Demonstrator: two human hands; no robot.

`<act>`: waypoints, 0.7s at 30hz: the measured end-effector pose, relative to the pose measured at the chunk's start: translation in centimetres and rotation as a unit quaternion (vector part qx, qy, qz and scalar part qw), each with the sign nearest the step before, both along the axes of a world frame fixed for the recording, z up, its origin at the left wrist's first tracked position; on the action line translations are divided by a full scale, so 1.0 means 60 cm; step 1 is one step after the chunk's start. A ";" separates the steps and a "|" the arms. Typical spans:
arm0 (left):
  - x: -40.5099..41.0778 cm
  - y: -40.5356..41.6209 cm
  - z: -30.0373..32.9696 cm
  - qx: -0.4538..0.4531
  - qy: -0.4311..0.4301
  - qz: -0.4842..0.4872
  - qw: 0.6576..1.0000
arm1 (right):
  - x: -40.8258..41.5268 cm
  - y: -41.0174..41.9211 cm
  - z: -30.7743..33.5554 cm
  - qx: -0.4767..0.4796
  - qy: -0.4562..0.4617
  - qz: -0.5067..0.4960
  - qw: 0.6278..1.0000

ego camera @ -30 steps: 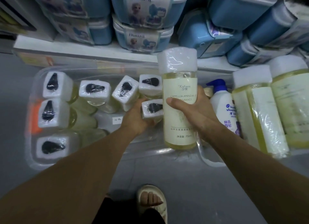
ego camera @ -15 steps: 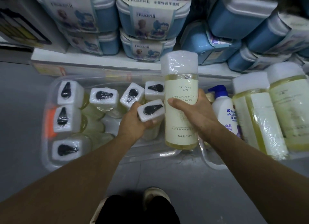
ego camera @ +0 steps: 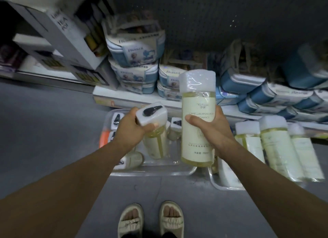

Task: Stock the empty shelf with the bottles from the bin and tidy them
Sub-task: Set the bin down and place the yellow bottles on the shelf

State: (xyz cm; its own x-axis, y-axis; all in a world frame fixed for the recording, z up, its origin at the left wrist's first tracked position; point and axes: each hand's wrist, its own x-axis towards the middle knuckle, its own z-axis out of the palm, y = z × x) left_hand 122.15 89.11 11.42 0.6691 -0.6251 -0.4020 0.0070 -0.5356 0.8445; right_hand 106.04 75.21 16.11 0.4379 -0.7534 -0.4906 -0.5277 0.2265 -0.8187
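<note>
My right hand (ego camera: 211,131) grips a tall yellow bottle (ego camera: 197,124) with a cream label and a white foam-wrapped cap, held upright above the clear plastic bin (ego camera: 150,172). My left hand (ego camera: 132,129) holds a second yellow bottle (ego camera: 156,140) by its white cap, lifted above the bin. Under my hands, several more capped bottles (ego camera: 174,129) stand in the bin, partly hidden. A second bin (ego camera: 223,182) at the right holds three larger yellow bottles (ego camera: 278,149) lying tilted.
The low white shelf (ego camera: 124,99) behind the bin carries stacked blue Frozen boxes (ego camera: 136,63) and blue containers (ego camera: 248,81). White cartons (ego camera: 58,35) stand at the upper left. A dark pegboard wall (ego camera: 213,21) rises behind. My sandalled feet (ego camera: 150,220) stand on the grey floor.
My left hand has lifted its bottle up out of the bin. Both hands and bottles are higher, and my view has tilted up and back, showing the pegboard and both my feet.
</note>
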 end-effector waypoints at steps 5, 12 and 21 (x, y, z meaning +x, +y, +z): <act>0.045 0.004 0.149 -0.016 -0.044 0.031 0.998 | 0.044 0.008 0.125 -0.019 -0.008 0.025 0.999; 0.106 0.024 0.369 -0.049 -0.063 0.061 0.995 | 0.099 0.026 0.318 -0.058 -0.029 0.075 0.995; 0.142 0.069 0.649 -0.090 -0.113 0.123 0.982 | 0.139 0.058 0.576 -0.116 -0.077 0.105 0.985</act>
State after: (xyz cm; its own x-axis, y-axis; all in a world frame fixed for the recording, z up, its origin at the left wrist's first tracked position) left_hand 130.68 93.24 50.34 0.8687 -0.4798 -0.1233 -0.0810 -0.3831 0.9202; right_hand 114.39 78.69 50.68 0.6518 -0.7224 -0.2309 -0.4084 -0.0779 -0.9095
